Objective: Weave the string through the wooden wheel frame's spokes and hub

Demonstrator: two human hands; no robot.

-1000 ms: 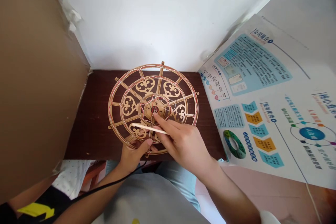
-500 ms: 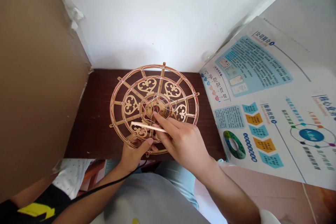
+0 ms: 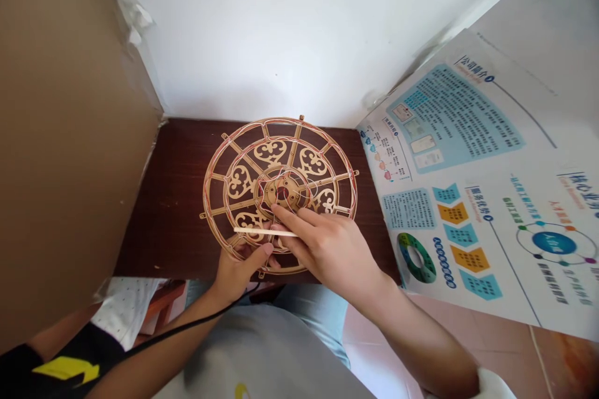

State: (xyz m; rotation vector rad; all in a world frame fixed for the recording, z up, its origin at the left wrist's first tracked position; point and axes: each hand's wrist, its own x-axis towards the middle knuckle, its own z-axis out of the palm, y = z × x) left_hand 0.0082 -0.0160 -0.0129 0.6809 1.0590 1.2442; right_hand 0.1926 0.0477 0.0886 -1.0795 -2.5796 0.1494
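A round gold openwork frame (image 3: 270,192), like a wheel with scroll ornaments, leans over the dark table in front of me. Thin red and white wires (image 3: 281,121) run along its rings and loop around the hub. My left hand (image 3: 236,271) grips the near-left rim, thumb on top and fingers partly hidden beneath. A slim cream-coloured stick (image 3: 262,232), much like a chopstick, is held in my right hand (image 3: 334,246) and points left across the near spokes. My right index fingertip touches or hovers at the hub's near edge; which one, I cannot tell.
The dark brown table (image 3: 173,199) ends at a white wall (image 3: 281,31) behind. A brown cardboard panel (image 3: 70,106) stands on the left and a printed poster board (image 3: 468,199) on the right. A black cable (image 3: 187,326) crosses my left forearm. At lower left, part of another person shows.
The frame has shifted slightly right and turned a little. The stick has become nearly level. My right index fingertip now lies at the hub's near edge rather than close to its centre.
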